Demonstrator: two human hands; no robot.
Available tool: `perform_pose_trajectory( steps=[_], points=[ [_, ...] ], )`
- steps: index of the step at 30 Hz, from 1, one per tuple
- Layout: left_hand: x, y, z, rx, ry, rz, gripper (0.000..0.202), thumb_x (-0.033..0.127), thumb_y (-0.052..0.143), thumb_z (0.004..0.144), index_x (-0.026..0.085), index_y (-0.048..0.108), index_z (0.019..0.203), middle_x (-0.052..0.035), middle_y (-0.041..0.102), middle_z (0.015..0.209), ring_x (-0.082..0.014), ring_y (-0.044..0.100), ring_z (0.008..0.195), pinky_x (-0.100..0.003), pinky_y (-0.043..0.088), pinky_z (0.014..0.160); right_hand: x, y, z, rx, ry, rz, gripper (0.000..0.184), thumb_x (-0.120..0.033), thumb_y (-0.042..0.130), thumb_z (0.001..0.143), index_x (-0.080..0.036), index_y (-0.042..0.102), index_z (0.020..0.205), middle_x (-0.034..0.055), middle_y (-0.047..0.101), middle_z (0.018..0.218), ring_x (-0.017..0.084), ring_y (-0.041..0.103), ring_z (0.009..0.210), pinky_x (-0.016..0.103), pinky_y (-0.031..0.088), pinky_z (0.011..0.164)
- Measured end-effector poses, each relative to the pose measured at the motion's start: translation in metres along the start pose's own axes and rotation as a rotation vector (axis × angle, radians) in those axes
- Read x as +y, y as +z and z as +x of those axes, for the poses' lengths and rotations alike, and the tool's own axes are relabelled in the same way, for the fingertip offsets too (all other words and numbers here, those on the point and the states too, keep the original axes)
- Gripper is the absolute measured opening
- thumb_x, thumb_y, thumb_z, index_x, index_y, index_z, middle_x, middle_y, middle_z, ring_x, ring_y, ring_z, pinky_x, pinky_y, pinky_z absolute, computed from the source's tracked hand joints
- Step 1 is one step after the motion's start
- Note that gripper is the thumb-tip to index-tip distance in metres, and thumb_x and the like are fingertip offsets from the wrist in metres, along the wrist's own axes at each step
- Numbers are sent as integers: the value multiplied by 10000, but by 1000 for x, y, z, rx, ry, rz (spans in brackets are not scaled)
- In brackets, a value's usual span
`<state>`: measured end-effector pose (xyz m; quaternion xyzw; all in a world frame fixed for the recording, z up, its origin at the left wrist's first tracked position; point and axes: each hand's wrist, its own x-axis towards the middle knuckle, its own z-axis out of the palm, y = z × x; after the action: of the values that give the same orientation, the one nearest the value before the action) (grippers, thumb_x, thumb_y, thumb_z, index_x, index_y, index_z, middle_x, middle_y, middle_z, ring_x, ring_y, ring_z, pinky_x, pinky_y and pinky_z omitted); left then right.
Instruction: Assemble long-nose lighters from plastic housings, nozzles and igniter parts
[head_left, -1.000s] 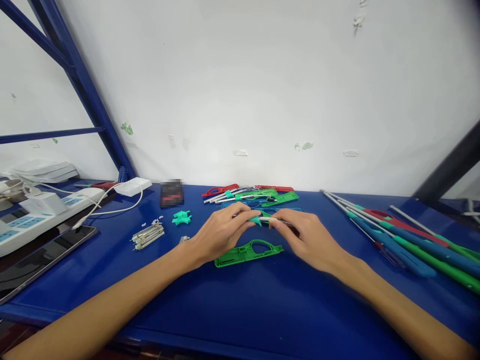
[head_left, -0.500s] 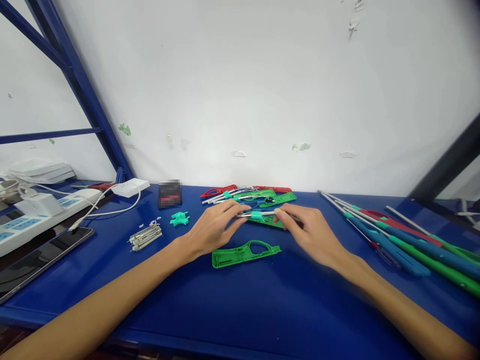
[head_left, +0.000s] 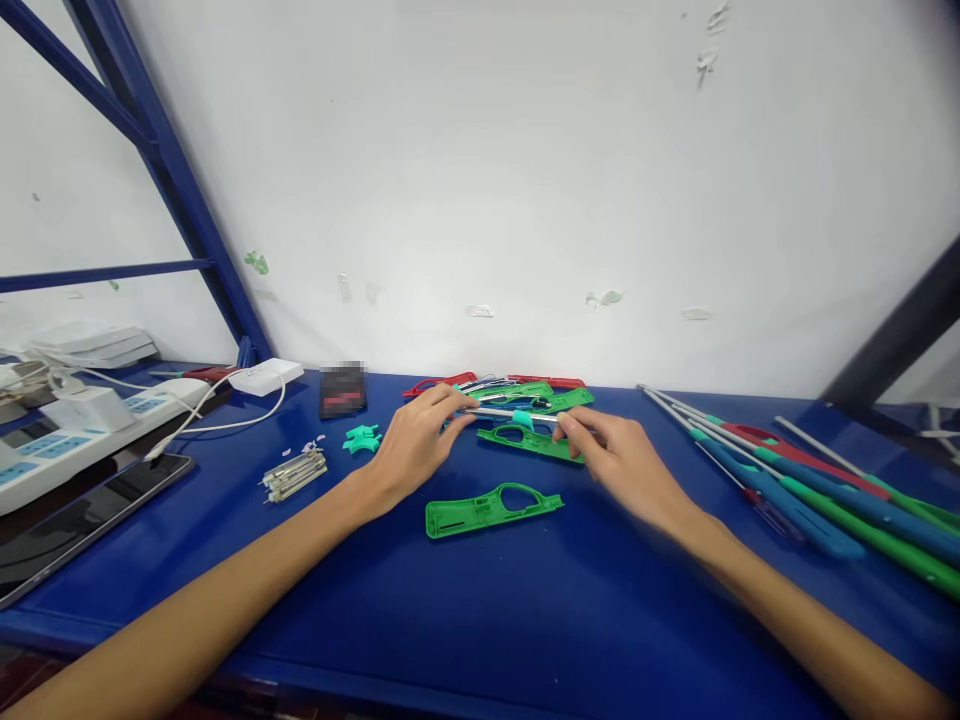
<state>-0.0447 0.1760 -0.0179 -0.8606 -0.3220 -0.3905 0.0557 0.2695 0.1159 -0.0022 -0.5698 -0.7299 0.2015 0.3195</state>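
Note:
Between my two hands a thin metal lighter tube (head_left: 495, 412) with a teal plastic trigger piece (head_left: 523, 420) lies nearly level. My left hand (head_left: 412, 440) pinches its left end between thumb and fingers. The right end is gripped by the thumb and fingers of my right hand (head_left: 619, 455). Just below the tube, a green handle half (head_left: 544, 445) rests on the table, its right end near my right fingers. Closer to me lies another green handle half (head_left: 454, 515), hollow side up. A pile of red handle halves (head_left: 547, 381), green ones and tubes sits behind my hands, partly hidden.
Teal plastic pieces (head_left: 362, 438) and a bundle of slim metallic parts (head_left: 296, 474) lie left. Several long lighters (head_left: 817, 490) are spread at the right. Leftward are a phone (head_left: 97, 520), a power strip (head_left: 45, 455) and a dark packet (head_left: 343, 392). The white wall stands behind.
The held tube and both hands have shifted slightly away from me, so more of the green handle half beneath shows. The view has moved a little. Both grips stay closed.

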Motion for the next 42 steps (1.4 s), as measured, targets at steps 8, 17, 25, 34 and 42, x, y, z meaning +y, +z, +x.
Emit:
perform_pose_trajectory(
  steps=[8,17,25,34,42],
  points=[
    [2,-3,0,50,-45,-12,284,387,777,1159,176,761,1348,-95,796,1298,-238,804,1073,-432,722,938,1,0,0,-33,12,48,343,-512,757,1143,-199,768,1283,71,797,1231,224,783,1012,431,698,907],
    [4,-3,0,88,-54,2,262,379,776,1160,174,764,1324,-90,793,1282,-223,798,1036,-404,721,899,1,0,0,-60,6,58,344,-516,753,1146,-197,767,1275,66,797,1204,213,778,978,416,696,880],
    [2,-2,-1,90,-42,26,255,377,772,1162,179,763,1322,-87,790,1271,-210,788,1004,-382,717,869,1,-1,0,-70,8,126,348,-527,745,1149,-198,766,1258,61,794,1181,206,771,954,404,692,861],
    [1,-4,0,99,-51,13,258,376,773,1162,174,760,1321,-85,791,1264,-202,787,977,-370,716,848,-2,-6,-1,-301,69,348,391,-570,723,1156,-186,753,1221,29,767,1052,163,721,801,338,655,731],
    [11,-2,-1,37,0,-36,251,366,775,1160,173,763,1321,-87,792,1272,-211,793,1005,-377,719,861,-6,-6,-2,-542,122,520,435,-622,674,1172,-194,748,1191,-5,725,935,121,627,661,280,583,615]
  ],
)
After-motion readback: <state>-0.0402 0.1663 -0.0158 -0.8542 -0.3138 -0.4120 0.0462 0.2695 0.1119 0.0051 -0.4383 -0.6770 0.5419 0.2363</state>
